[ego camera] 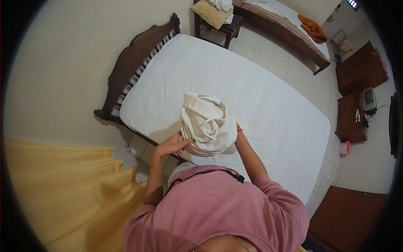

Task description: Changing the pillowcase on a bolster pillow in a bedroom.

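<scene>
White pants or shorts (pixel 209 126), bunched up, are held in front of me above the near part of the bed. Their gathered elastic waistband (pixel 196 102) faces up, and a looped white drawstring (pixel 210 129) hangs from it. My left hand (pixel 174 144) grips the garment's near left edge, thumb on top of the cloth. On the other side, my right hand goes behind the fabric; only its wrist (pixel 240 128) with a red band shows, so its fingers are hidden. Beneath lies a mattress (pixel 277 119) with a white fitted sheet.
A dark wooden headboard (pixel 141 60) stands at the left, above a yellow curtain (pixel 69 182). Beyond the bed are a bedside table (pixel 231 30) bearing a pillow (pixel 214 14), and another bed (pixel 277 22). A small television (pixel 369 99) and pink bin (pixel 344 147) are at right.
</scene>
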Tool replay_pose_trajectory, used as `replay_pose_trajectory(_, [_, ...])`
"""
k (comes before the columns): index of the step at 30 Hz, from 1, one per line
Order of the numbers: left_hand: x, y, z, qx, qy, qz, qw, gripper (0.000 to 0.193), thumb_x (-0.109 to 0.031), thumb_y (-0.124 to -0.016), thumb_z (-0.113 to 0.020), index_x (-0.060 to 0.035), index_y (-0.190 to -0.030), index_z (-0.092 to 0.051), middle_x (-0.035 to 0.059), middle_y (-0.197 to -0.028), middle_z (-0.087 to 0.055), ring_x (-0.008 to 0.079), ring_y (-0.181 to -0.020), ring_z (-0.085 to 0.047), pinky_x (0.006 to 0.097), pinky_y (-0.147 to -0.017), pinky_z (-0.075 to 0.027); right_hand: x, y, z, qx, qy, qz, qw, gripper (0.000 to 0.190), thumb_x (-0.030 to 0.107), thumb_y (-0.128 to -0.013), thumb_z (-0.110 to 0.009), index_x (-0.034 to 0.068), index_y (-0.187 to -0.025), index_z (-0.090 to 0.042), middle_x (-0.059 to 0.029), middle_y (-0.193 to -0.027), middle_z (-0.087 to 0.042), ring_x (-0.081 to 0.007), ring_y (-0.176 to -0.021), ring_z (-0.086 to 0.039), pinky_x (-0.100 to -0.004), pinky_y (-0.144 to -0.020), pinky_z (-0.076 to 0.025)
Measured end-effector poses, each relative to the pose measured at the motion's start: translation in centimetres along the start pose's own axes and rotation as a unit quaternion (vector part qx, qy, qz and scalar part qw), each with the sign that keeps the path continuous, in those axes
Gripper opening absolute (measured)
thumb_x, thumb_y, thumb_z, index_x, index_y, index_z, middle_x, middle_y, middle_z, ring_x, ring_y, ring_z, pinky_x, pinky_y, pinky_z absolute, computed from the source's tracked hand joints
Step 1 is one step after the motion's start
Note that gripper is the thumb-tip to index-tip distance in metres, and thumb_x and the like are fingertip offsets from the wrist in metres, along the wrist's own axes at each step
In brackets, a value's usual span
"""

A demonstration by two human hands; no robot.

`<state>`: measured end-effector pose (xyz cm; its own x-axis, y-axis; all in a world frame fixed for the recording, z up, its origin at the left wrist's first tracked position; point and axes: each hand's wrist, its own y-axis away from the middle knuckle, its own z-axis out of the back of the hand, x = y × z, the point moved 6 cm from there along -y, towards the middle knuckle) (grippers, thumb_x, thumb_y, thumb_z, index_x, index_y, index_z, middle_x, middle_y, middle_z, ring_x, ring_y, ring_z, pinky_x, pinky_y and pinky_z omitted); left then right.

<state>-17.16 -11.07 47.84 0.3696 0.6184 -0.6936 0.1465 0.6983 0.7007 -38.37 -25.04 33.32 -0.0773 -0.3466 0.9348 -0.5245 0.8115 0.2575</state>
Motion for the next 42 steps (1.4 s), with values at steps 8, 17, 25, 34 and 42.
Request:
replay_pose_trajectory(8, [1.8,-7.1,-3.0,-0.057,0.425,-0.164,0.888,0.05,-0.008,-0.079,-0.05,-0.0068,-0.125,-0.03,0.0082,-0.107,-0.051,0.0219,-0.099,-0.052,0.0323,-0.076,-0.05,0.9,0.0,3.9,-0.105,-0.045,-0.01,0.993,0.033,0.025,-0.083,-0.05,-0.001,-0.102,-0.053,-0.0092,-0.102,-0.055,-0.0129,-0.096,-0.05,-0.0281,-0.081,-0.04])
replay_pose_trajectory(17, [0.9,-9.7,-1.5,-0.026,0.532,-0.241,0.812,0.038,0.002,-0.081,-0.042,-0.0049,-0.119,-0.039,0.007,-0.113,-0.049,0.0208,-0.101,-0.05,0.0343,-0.088,-0.043,12.1,8.5,-3.4,-0.195,-0.106,0.004,0.975,0.029,0.022,-0.077,-0.059,-0.001,-0.094,-0.054,-0.0042,-0.078,-0.052,-0.0102,-0.07,-0.051,-0.0237,-0.06,-0.047])
replay_pose_trajectory(25, [1.2,-11.1,-3.4,0.069,0.655,-0.229,0.717,0.026,-0.004,-0.079,-0.041,-0.0009,-0.104,-0.05,0.01,-0.11,-0.051,0.0255,-0.105,-0.046,0.0422,-0.091,-0.038,4.8,5.1,-0.1,-0.191,-0.198,-0.007,0.961,0.026,0.012,-0.083,-0.048,-0.004,-0.103,-0.049,-0.0114,-0.096,-0.054,-0.0173,-0.085,-0.054,-0.0307,-0.074,-0.047])
replay_pose_trajectory(34, [0.9,-9.9,-2.9,0.111,0.691,-0.275,0.659,0.011,-0.005,-0.073,-0.044,-0.0038,-0.074,-0.055,0.0089,-0.094,-0.057,0.0242,-0.095,-0.051,0.0397,-0.088,-0.039,10.0,7.8,-6.1,0.089,-0.554,0.016,0.827,0.044,0.019,-0.084,-0.047,-0.006,-0.119,-0.037,-0.0167,-0.125,-0.039,-0.0249,-0.114,-0.041,-0.0367,-0.094,-0.036])
replay_pose_trajectory(42, [2.2,-10.1,-2.4,0.019,0.567,-0.241,0.787,0.036,-0.015,-0.082,-0.045,-0.012,-0.118,-0.037,0.0051,-0.115,-0.045,0.0197,-0.108,-0.041,0.0391,-0.09,-0.036,6.2,5.0,-4.0,-0.113,0.017,-0.073,0.991,0.043,0.006,-0.081,-0.049,-0.002,-0.12,-0.034,-0.0123,-0.112,-0.049,-0.0236,-0.101,-0.05,-0.0386,-0.081,-0.047])
